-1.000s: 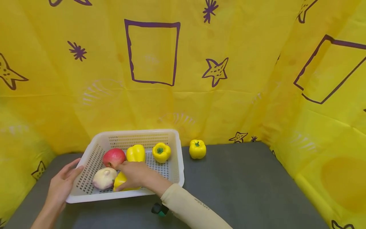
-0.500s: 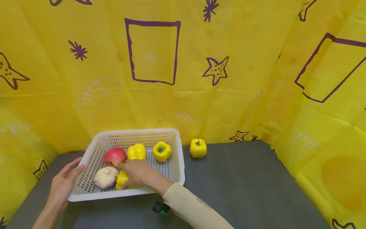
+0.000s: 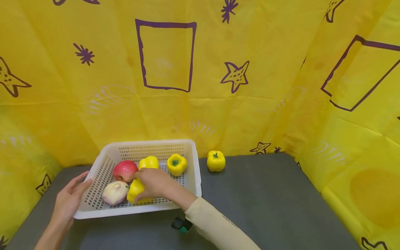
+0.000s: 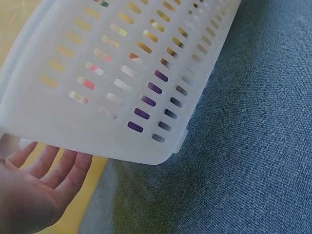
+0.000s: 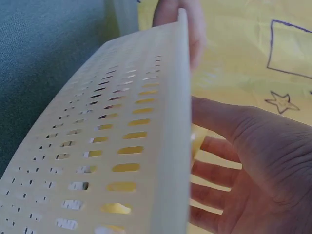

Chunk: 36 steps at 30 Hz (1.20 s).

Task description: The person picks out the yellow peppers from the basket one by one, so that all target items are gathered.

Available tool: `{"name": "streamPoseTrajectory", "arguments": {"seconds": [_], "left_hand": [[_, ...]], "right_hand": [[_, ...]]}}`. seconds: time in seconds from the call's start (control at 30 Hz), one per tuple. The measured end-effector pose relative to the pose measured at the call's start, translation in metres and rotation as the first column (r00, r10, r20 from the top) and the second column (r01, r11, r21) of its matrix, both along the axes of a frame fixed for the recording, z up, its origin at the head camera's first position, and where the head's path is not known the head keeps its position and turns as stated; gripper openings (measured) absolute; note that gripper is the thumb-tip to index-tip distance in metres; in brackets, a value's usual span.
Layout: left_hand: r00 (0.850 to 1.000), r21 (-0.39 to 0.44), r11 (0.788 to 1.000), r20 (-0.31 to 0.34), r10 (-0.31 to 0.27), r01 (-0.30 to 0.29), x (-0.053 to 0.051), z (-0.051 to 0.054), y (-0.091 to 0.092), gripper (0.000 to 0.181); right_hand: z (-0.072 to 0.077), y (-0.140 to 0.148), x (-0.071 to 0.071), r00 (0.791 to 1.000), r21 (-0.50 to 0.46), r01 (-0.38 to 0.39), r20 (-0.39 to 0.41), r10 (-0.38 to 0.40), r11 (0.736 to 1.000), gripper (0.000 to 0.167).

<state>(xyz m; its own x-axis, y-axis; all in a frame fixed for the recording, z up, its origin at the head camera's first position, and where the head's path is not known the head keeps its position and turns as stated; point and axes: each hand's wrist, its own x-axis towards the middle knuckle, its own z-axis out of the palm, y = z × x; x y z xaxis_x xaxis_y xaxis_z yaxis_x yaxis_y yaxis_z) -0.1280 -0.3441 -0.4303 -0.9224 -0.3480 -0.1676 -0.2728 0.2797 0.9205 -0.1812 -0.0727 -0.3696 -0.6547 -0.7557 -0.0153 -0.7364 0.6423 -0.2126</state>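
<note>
In the head view, a white perforated plastic basket point(image 3: 193, 173) stands at the left of the dark table. My left hand point(image 3: 67, 203) holds its left rim, thumb over the edge; in the left wrist view the fingers point(image 4: 63, 168) lie outside and under the rim. Inside the basket my right hand point(image 3: 153, 182) grips a yellow bell pepper point(image 3: 135, 190), partly covered by the fingers. Beside this pepper lie a red round fruit point(image 3: 124, 170) and a cream-white round vegetable point(image 3: 114, 193) with purplish edges. Two more yellow bell peppers sit behind, one partly hidden point(image 3: 148, 162) and one upright point(image 3: 176, 164).
Another yellow bell pepper point(image 3: 216, 160) stands on the dark table point(image 3: 265, 201), right of the basket. A yellow patterned cloth point(image 3: 168, 114) hangs behind and at both sides. A black and green device point(image 3: 182, 224) sits at my right wrist.
My right hand has shifted slightly right and up, and the gripped yellow bell pepper has moved a little with it. The left hand and basket stay nearly where they were.
</note>
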Motion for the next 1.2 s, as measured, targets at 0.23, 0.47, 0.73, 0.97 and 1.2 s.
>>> {"name": "streamPoseTrajectory", "arguments": {"seconds": [0.23,0.47,0.73,0.97,1.2], "left_hand": [[1.0,0.014,1.0,-0.011,0.0,0.0,-0.001,0.0,0.001,0.07],[1.0,-0.009,1.0,0.006,0.016,-0.016,-0.002,0.001,0.0,0.071],[1.0,0.015,1.0,0.011,0.012,-0.012,0.0,0.001,0.0,0.071],[1.0,0.019,1.0,0.014,0.014,-0.014,0.001,0.001,0.0,0.071],[1.0,0.044,0.999,-0.006,-0.002,0.002,0.001,0.0,0.0,0.068]], "right_hand": [[0.008,0.006,0.0,1.0,-0.032,0.001,0.013,-0.001,0.999,0.058],[0.015,0.019,-0.003,0.999,-0.142,-0.037,0.021,0.041,0.989,0.063],[0.018,0.04,-0.008,0.997,-0.281,-0.067,0.016,0.075,0.957,0.065],[0.021,0.059,-0.013,0.995,-0.419,-0.035,0.072,0.072,0.907,0.065],[0.034,0.076,-0.018,0.988,-0.517,0.007,0.138,0.076,0.856,0.065]]}}
